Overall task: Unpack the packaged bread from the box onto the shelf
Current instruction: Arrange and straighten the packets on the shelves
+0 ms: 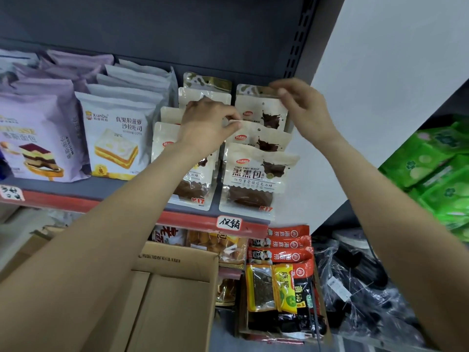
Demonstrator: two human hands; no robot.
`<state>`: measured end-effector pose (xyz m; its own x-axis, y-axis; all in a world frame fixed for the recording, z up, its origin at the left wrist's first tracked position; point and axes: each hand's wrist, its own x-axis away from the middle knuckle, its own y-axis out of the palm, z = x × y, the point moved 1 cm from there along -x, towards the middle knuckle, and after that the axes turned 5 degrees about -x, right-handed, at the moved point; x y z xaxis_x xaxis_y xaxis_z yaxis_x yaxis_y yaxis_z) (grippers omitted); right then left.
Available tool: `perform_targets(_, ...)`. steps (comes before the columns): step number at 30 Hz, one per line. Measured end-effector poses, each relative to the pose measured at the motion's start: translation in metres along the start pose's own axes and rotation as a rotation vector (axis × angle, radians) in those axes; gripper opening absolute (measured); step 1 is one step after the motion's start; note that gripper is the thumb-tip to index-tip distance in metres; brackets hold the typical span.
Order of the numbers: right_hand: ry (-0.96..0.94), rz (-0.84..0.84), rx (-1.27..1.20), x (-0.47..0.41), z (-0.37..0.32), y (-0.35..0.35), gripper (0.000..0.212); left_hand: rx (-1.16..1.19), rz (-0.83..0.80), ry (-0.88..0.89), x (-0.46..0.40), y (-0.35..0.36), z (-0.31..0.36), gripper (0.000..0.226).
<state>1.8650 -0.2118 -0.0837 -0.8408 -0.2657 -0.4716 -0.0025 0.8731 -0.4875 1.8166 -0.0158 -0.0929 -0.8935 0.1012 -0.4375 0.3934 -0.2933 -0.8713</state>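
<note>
Hands are reaching up to the right end of the shelf (193, 217), where you are working among cream bread packets printed with dark chocolate splashes. Your left hand (206, 125) is pinching the top edge of the middle packet (264, 138) in the right-hand column, thumb and forefinger closed on its seal. Your right hand (302, 107) is pinching the top right corner of the rear packet (261, 111), with the other fingers curled loosely above it. The front packet (253, 181) is standing just below both hands, reading "黑黑包" with "HEI HEI BAO" above and "K17" in orange at its foot. A second column of the same packets (193, 184) is sitting partly behind your left forearm. Further left, white bags (114, 138) are showing "XianDu" and "真果粒菠萝沙拉吐司", beside purple bags (38, 133) picturing layered cake. A handwritten tag (229, 223) on the red shelf edge is reading "促销". The cardboard box (175, 288) is sitting open below, under your left arm.
</note>
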Motion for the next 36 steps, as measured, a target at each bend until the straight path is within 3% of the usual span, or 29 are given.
perform_targets(3, 0.192, 0.086, -0.211, 0.048, 0.006, -0.008, 0.018, -0.03, 0.017, 0.02, 0.001, -0.001, 0.0, 0.023)
perform_targets(5, 0.323, -0.021, -0.289, 0.069, 0.019, -0.006, 0.012, -0.053, 0.016, 0.032, -0.001, -0.003, 0.002, 0.024)
perform_targets(7, 0.425, -0.148, -0.369, 0.077, 0.031, 0.003, 0.026, -0.05, -0.004, 0.018, -0.004, -0.004, 0.004, 0.026)
perform_targets(9, 0.425, -0.174, -0.299, 0.077, 0.04, 0.013, 0.035, -0.041, -0.009, -0.001, -0.006, -0.003, 0.004, 0.027)
perform_targets(14, 0.343, 0.064, -0.224, 0.073, 0.053, 0.019, 0.024, 0.025, -0.01, -0.043, -0.003, 0.001, 0.005, 0.026)
perform_targets(16, 0.356, 0.077, -0.236, 0.078, 0.053, 0.021, 0.028, 0.062, -0.002, -0.049, -0.002, 0.002, 0.004, 0.024)
perform_targets(19, 0.462, 0.005, -0.385, 0.088, 0.048, 0.026, 0.035, 0.088, -0.001, -0.03, 0.003, 0.001, 0.002, 0.024)
perform_targets(22, 0.52, 0.142, -0.582, 0.114, 0.034, 0.02, 0.036, 0.217, 0.063, 0.024, 0.016, -0.006, 0.003, 0.026)
perform_targets(24, 0.489, 0.218, -0.621, 0.144, 0.021, 0.018, 0.048, 0.305, 0.164, 0.039, 0.03, -0.013, 0.002, 0.028)
perform_targets(27, 0.413, 0.129, -0.446, 0.179, 0.011, 0.032, 0.052, 0.435, 0.272, -0.062, 0.059, -0.021, 0.0, 0.028)
perform_targets(29, 0.404, 0.059, -0.324, 0.186, 0.012, 0.047, 0.064, 0.375, 0.31, -0.116, 0.084, -0.02, -0.001, 0.029)
perform_targets(32, 0.408, 0.091, -0.231, 0.184, 0.009, 0.059, 0.08, 0.249, 0.295, -0.267, 0.122, -0.006, -0.015, 0.055)
perform_targets(36, 0.387, 0.122, -0.173, 0.176, 0.008, 0.064, 0.09, 0.453, 0.106, -0.581, 0.156, 0.012, -0.058, 0.102)
